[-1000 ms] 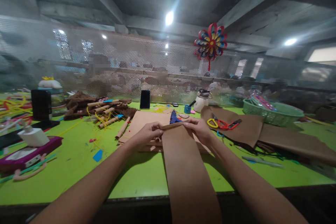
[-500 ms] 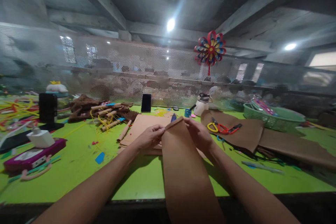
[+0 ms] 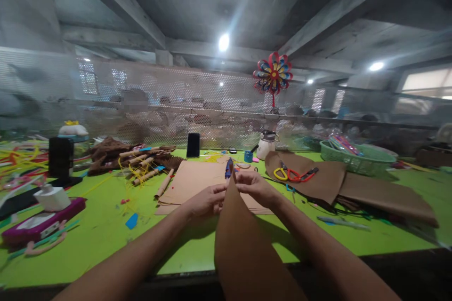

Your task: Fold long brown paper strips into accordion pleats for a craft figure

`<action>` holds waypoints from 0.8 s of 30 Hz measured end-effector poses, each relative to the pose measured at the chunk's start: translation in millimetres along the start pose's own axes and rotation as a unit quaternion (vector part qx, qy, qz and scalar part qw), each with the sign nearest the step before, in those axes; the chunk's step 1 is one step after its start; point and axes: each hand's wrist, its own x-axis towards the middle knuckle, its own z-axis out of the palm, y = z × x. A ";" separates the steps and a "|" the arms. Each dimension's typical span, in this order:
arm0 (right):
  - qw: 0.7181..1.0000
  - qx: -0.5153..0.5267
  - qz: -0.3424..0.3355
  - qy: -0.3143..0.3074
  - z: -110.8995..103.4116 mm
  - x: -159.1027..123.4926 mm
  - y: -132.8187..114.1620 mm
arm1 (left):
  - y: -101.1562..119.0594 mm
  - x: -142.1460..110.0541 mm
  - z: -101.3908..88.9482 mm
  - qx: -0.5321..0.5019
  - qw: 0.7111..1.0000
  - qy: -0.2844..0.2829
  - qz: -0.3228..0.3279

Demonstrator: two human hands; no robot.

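Note:
A long strip of brown paper runs from below the table edge up to my hands, its top end gathered to a narrow point. My left hand pinches that top end from the left. My right hand grips it from the right, fingers closed on the paper. Both hands hover above a flat brown cardboard sheet lying on the green table. A blue glue gun stands just behind my hands.
Yellow and red scissors lie on brown paper sheets at right, near a green basket. Rolled paper sticks and a black phone are at the back left. A purple box sits at far left. A mesh screen closes the back.
My hands have drawn closer together and lifted, gathering the strip's flat top edge into a narrow point. The view has tilted slightly.

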 end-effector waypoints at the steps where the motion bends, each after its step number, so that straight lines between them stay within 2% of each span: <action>1: 1.000 -0.018 0.007 0.006 -1.6 0.4 -2.3 | 2.3 -0.2 -4.3 0.017 1.000 0.015 -0.003; 4: 0.994 -0.097 0.040 0.004 -6.8 3.6 -9.6 | 16.0 -1.4 -21.8 0.079 0.995 0.063 -0.009; 7: 0.982 -0.151 0.105 -0.049 -10.2 11.8 -10.5 | 35.7 -0.8 -34.5 0.142 0.979 0.140 0.042; 8: 0.977 -0.160 0.124 -0.065 -10.6 15.6 -8.5 | 41.6 0.4 -36.1 0.161 0.974 0.155 0.042; 11: 0.968 -0.185 0.159 -0.063 -9.7 27.6 2.9 | 51.0 6.7 -35.2 0.279 0.948 0.153 0.032; 14: 0.951 -0.244 0.182 -0.050 -7.5 35.6 17.5 | 44.8 12.7 -34.4 0.440 0.890 0.117 0.027; 16: 0.939 -0.282 0.190 -0.053 -6.5 37.1 27.1 | 34.3 14.0 -36.7 0.492 0.865 0.091 0.026; 21: 0.922 -0.356 0.149 -0.028 -6.7 30.2 48.2 | 6.6 10.9 -43.1 0.469 0.878 0.095 0.028; 22: 0.919 -0.370 0.135 -0.016 -6.8 27.8 51.3 | 3.0 10.9 -43.9 0.472 0.876 0.098 0.031; 24: 0.919 -0.378 0.110 0.001 -6.9 22.8 55.9 | -2.3 12.7 -45.8 0.509 0.852 0.106 0.055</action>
